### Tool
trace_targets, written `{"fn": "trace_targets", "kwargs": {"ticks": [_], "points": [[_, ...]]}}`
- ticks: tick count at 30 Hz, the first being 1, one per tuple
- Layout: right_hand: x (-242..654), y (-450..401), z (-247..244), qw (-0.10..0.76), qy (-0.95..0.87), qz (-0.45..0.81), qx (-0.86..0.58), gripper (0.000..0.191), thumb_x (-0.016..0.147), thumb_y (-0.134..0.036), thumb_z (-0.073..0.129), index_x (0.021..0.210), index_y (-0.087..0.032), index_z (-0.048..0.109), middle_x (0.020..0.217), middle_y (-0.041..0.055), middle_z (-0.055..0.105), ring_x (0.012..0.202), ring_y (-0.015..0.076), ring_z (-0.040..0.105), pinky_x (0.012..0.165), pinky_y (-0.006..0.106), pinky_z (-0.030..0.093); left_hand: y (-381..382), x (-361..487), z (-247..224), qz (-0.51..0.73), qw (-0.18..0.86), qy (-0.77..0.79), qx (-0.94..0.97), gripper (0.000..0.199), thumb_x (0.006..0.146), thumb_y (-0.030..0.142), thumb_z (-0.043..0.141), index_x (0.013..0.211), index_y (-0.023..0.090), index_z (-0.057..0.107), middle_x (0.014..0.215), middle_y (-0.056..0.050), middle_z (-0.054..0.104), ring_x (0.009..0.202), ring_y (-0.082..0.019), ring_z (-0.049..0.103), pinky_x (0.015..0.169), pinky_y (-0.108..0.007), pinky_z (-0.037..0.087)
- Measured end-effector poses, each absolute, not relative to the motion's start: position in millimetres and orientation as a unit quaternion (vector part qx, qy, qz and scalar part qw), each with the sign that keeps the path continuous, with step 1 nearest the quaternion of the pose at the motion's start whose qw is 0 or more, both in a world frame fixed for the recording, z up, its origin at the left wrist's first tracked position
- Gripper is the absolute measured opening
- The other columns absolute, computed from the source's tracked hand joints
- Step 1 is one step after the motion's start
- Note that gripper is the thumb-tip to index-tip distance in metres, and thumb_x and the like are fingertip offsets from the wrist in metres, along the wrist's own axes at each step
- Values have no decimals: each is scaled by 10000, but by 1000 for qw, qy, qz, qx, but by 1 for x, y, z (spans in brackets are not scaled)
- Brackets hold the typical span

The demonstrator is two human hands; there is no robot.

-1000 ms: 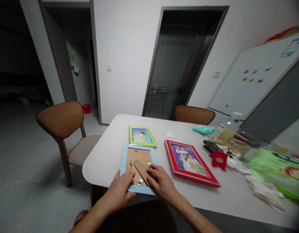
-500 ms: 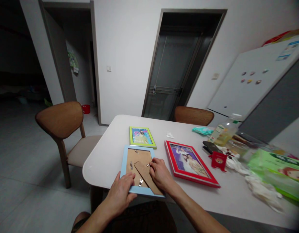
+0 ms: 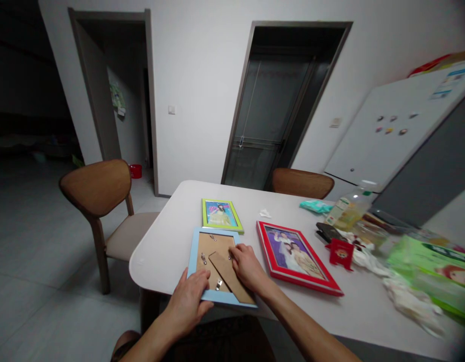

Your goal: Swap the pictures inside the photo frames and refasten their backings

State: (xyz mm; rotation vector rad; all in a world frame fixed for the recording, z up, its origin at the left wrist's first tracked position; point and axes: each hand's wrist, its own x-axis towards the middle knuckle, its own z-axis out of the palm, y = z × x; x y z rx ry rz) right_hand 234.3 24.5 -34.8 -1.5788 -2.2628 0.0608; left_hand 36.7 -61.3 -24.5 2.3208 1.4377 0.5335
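Observation:
A light-blue picture frame (image 3: pixel 194 256) lies face down at the table's near edge, its brown backing board (image 3: pixel 219 243) and folded stand (image 3: pixel 225 274) facing up. Small metal clips sit along the sides of the board. My left hand (image 3: pixel 190 295) grips the frame's near left corner, fingers on top and thumb by the near edge. Over the right side, my right hand (image 3: pixel 248 266) has its fingers closed at a metal clip (image 3: pixel 229 256), which they partly cover. Behind it lies a green picture frame (image 3: pixel 240 223); to the right, a red picture frame (image 3: pixel 268 254). Both show photos.
On the right of the white table (image 3: pixel 162 241) are a bottle (image 3: pixel 343 211), a black phone-like object (image 3: pixel 328 232), a red card-like piece (image 3: pixel 341 254), crumpled tissues (image 3: pixel 409 301) and a green tissue pack (image 3: pixel 424 266). Wooden chairs stand left (image 3: pixel 98 188) and behind (image 3: pixel 302 183).
The fingers of my right hand have shifted slightly at the right-hand clip. My left hand stays on the frame's corner. The whole view has moved down a little.

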Motion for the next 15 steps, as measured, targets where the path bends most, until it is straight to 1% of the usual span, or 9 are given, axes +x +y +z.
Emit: {"fn": "trace_targets", "kwargs": {"ticks": [3, 5, 10, 13, 15], "points": [[235, 27, -37, 201, -806, 29, -556, 195, 746, -131, 425, 746, -151, 619, 888, 89, 539, 844, 184, 425, 767, 254, 344, -62, 37, -25, 196, 170, 509, 820, 385, 677, 200, 592, 1045, 187, 480, 1227, -72, 486, 1160, -193, 394, 1017, -472, 171], [236, 27, -38, 221, -803, 42, -552, 194, 742, -134, 434, 700, -147, 623, 886, 86, 548, 848, 179, 432, 777, 248, 351, -62, 38, -26, 198, 164, 511, 820, 403, 677, 201, 591, 1062, 182, 474, 1222, -77, 490, 1159, -195, 394, 1022, -470, 165], [242, 23, -40, 246, -799, 61, -546, 214, 748, -146, 436, 688, -142, 642, 933, 86, 562, 870, 175, 451, 810, 253, 356, -64, 40, -29, 201, 157, 523, 813, 470, 675, 193, 586, 1123, 173, 444, 1235, -96, 476, 1172, -206, 381, 1023, -465, 172], [243, 20, -37, 238, -800, 68, -547, 215, 742, -138, 440, 710, -138, 653, 941, 90, 566, 878, 178, 460, 815, 261, 360, -65, 40, -30, 208, 152, 522, 813, 459, 685, 180, 568, 1126, 177, 441, 1236, -93, 477, 1172, -204, 382, 1019, -469, 179], [240, 16, -32, 236, -800, 67, -548, 212, 739, -134, 444, 757, -137, 655, 952, 97, 565, 892, 183, 460, 820, 271, 359, -65, 39, -30, 211, 150, 518, 815, 421, 691, 175, 558, 1099, 190, 460, 1230, -82, 484, 1166, -203, 389, 1016, -474, 183]]}}
